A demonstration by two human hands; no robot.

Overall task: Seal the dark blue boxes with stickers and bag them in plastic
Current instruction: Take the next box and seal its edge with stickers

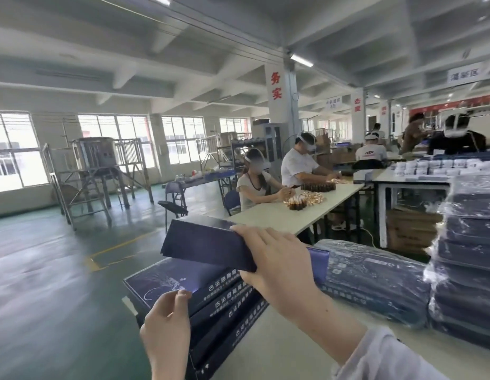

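Plastic-bagged box stacks (468,256) stand right of the right hand. Unbagged stack of dark blue boxes (224,311) lies below both hands. Right hand (276,259) grips one dark blue box (205,242), tilted, lifted just above the stack. Left hand (167,322) has its fingertips at the top box's near edge; cannot tell if it is pinching.

Loose white sleeve (389,357), wrinkled at cuff

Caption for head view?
Right hand holds a dark blue box over the unbagged stack; left hand hovers below; bagged boxes right.
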